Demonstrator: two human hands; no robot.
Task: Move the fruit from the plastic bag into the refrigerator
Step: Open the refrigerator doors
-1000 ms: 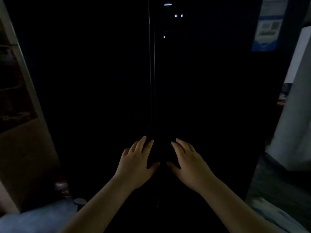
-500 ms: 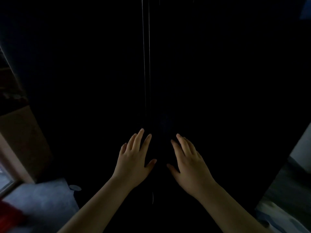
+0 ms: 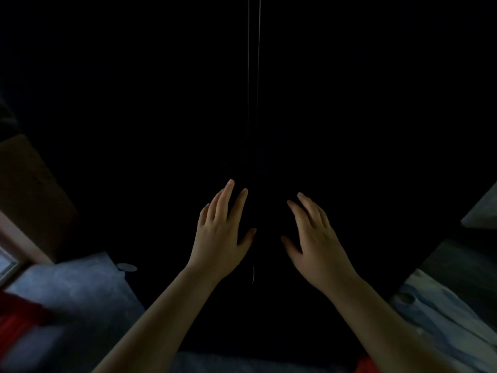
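Reaching w/ left hand (image 3: 219, 238) & right hand (image 3: 316, 243), both spread, fingers straight, drifting apart vs 1 s ago, either side of refrigerator (image 3: 349, 103) door seam (image 3: 254, 76); prob opening doors next; not seeing fruit or bag

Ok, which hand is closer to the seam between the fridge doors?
Left. The left hand has its thumb tip almost on the door seam; the right hand sits clearly off to its right.
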